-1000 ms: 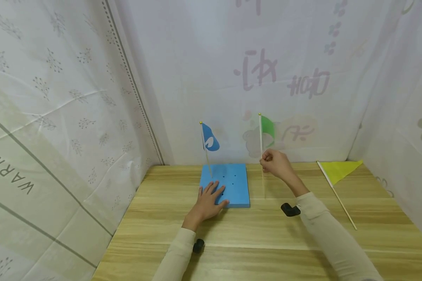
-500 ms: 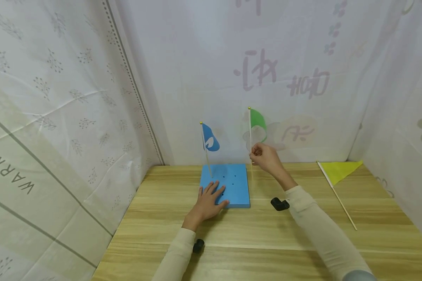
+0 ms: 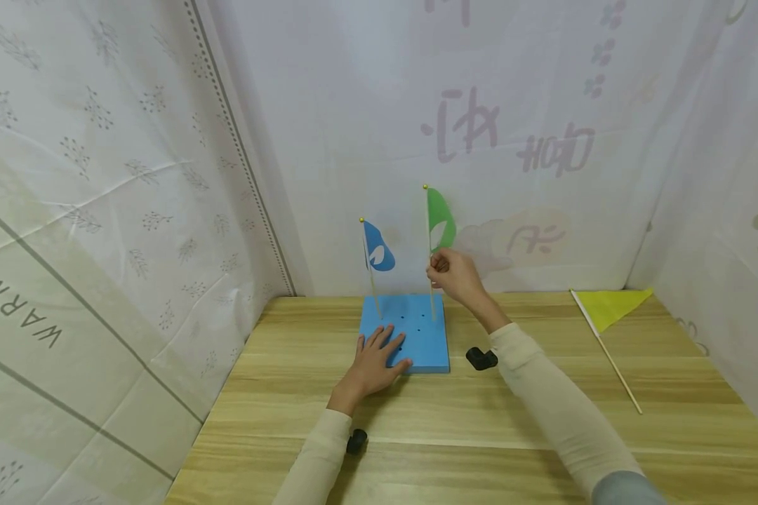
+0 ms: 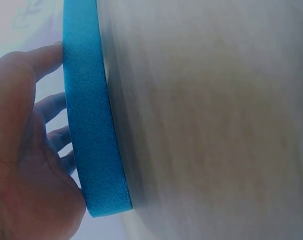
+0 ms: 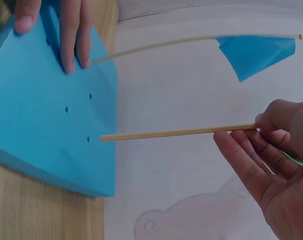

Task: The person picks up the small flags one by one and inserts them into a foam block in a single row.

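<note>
A blue foam block point(image 3: 428, 354) with small holes lies on the table. My left hand point(image 3: 373, 366) rests on its front left part, fingers spread. My right hand point(image 3: 457, 275) pinches the wooden stick point(image 5: 176, 133) of a green flag point(image 3: 441, 216), which stands nearly upright over the block's back right. In the right wrist view, the stick's lower tip is close to a hole point(image 5: 88, 139), a little apart from it. A blue flag point(image 3: 379, 247) stands in the block's left side, leaning slightly. Much of the green cloth is out of sight in the right wrist view.
To the right, a yellow triangular flag point(image 3: 613, 308) lies on the wooden table point(image 3: 455, 442). Printed curtains point(image 3: 366, 140) hang behind and at both sides of the table. Black wrist devices point(image 3: 482, 358) show beside both sleeves.
My right hand has carried the green flag left and slightly up, from beside the block to above its back right part. My left hand and the blue flag have stayed put.
</note>
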`<control>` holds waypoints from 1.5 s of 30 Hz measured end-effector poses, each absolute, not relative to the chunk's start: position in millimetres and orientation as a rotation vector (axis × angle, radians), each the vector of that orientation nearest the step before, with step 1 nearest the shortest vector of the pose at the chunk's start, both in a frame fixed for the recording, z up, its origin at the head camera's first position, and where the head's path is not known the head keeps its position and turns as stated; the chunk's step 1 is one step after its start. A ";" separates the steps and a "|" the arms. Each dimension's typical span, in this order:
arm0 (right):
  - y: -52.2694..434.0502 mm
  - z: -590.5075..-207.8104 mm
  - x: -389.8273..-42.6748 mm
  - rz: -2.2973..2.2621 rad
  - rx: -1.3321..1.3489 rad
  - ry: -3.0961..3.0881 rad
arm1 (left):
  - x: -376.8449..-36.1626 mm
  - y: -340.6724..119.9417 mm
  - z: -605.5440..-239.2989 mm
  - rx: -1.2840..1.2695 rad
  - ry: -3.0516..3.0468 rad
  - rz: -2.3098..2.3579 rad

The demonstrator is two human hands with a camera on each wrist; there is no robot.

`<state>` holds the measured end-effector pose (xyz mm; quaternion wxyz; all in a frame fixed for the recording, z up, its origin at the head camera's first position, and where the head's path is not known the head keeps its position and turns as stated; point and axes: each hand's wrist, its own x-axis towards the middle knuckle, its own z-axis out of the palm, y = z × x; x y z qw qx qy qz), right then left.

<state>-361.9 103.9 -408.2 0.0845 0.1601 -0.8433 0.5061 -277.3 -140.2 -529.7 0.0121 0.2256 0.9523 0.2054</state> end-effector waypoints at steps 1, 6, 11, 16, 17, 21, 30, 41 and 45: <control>101.5 -408.0 -362.4 1.508 0.479 -2.514 | -277.6 -140.3 -529.9 0.708 2.971 0.639; 91.4 -408.7 -366.5 1.482 0.494 -2.490 | -279.3 -140.7 -530.7 0.739 2.991 0.632; 82.1 -408.1 -368.5 1.480 0.496 -2.471 | -277.8 -139.4 -528.7 0.716 2.981 0.628; 72.4 -406.4 -370.9 1.480 0.510 -2.465 | -277.6 -139.0 -527.9 0.688 2.974 0.610; 70.4 -406.5 -371.7 1.480 0.515 -2.462 | -277.6 -139.2 -527.8 0.692 2.974 0.617; 62.9 -408.0 -374.8 1.476 0.538 -2.446 | -278.0 -140.1 -527.5 0.721 2.988 0.627; 49.9 -419.8 -376.5 1.384 0.530 -2.493 | -277.7 -140.0 -529.0 0.733 2.989 0.642; 41.8 -436.3 -378.7 1.367 0.501 -2.488 | -278.7 -140.0 -527.0 0.694 2.971 0.625; 40.9 -443.4 -378.7 1.361 0.490 -2.483 | -278.1 -140.5 -527.6 0.715 2.969 0.628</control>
